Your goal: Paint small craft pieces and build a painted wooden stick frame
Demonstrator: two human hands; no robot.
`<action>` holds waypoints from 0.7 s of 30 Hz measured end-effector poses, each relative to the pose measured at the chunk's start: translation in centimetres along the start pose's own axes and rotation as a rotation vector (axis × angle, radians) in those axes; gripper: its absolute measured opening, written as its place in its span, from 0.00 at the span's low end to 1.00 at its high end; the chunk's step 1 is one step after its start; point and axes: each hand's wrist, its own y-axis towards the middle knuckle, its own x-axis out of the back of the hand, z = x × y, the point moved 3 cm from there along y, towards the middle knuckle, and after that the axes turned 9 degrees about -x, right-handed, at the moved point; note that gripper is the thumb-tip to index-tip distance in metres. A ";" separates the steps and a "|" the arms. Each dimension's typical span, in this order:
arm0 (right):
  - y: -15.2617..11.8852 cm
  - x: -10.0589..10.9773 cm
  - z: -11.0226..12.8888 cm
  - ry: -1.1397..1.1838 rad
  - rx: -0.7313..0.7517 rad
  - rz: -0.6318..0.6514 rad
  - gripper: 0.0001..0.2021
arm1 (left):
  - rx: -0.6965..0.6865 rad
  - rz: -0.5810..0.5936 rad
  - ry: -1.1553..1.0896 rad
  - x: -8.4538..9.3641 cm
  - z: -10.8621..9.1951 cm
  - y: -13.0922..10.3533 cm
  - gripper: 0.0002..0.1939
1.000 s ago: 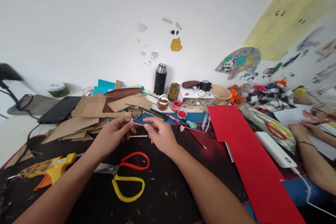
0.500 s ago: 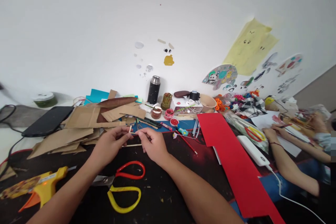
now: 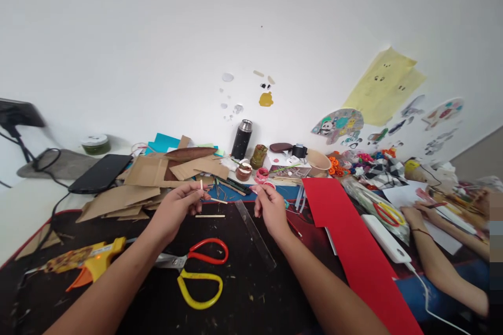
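Dark desk (image 3: 243, 293), hands pinching thin pale stick (image 3: 201, 185)

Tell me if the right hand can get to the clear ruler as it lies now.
Probably yes. The right hand hovers just beside the clear ruler, which lies flat on the dark mat with nothing on top of it; the scissors lie off to its left.

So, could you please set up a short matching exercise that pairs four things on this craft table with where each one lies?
Things:
1. glue gun
2. scissors
3. red paper
4. flask

Places:
A. standing at the back by the wall
B. right of the right hand
C. far left on the dark mat
D. between the two forearms

Pairs: 1-C, 2-D, 3-B, 4-A
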 end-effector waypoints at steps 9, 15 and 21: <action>-1.6 0.6 -1.2 0.010 -0.072 0.026 0.27 | 0.004 0.013 -0.021 -0.1 0.0 -0.2 0.25; -2.7 -1.4 -2.1 -0.032 -0.099 0.123 0.26 | 0.001 0.039 -0.011 -0.4 0.0 -0.3 0.24; -3.1 -2.7 -2.9 -0.042 -0.126 0.172 0.26 | 0.004 0.032 0.017 -0.2 0.1 -0.2 0.27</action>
